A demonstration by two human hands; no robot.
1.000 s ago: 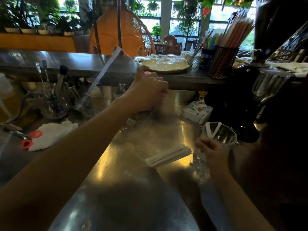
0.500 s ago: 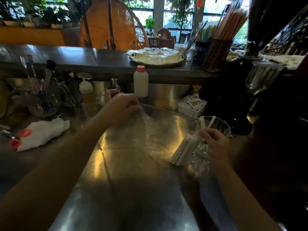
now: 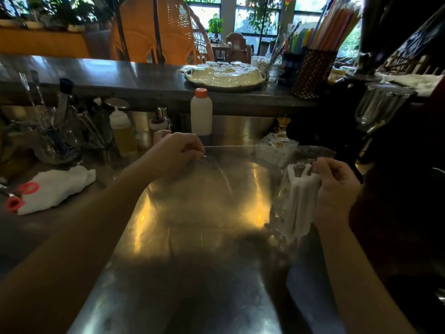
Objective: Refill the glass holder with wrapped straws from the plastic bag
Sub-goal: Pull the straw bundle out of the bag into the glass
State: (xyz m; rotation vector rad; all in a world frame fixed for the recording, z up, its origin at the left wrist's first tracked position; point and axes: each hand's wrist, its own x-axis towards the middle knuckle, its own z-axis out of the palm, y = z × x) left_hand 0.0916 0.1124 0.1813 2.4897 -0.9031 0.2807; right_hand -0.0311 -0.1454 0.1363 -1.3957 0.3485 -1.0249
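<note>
A clear plastic bag point(image 3: 207, 189) lies flat on the steel counter point(image 3: 192, 273). My left hand point(image 3: 177, 153) pinches its far left edge. My right hand point(image 3: 337, 189) is closed on a bundle of white wrapped straws point(image 3: 299, 208), held upright. The bundle is at the glass holder point(image 3: 279, 208), which stands on the counter's right side. Two wrapped straws point(image 3: 292, 171) stick up at the glass's rim. Whether the bundle's lower end is inside the glass, I cannot tell.
A white bottle with an orange cap point(image 3: 201, 112) and a squeeze bottle point(image 3: 121, 133) stand behind the bag. A white cloth point(image 3: 55, 189) and red-handled scissors point(image 3: 21, 196) lie left. A small tray of packets point(image 3: 277, 148) sits beside the glass. Dark equipment point(image 3: 397, 141) crowds the right.
My right hand picked the straw bundle off the counter and turned it upright at the glass. My left hand brought the bag's edge down and left from the raised position.
</note>
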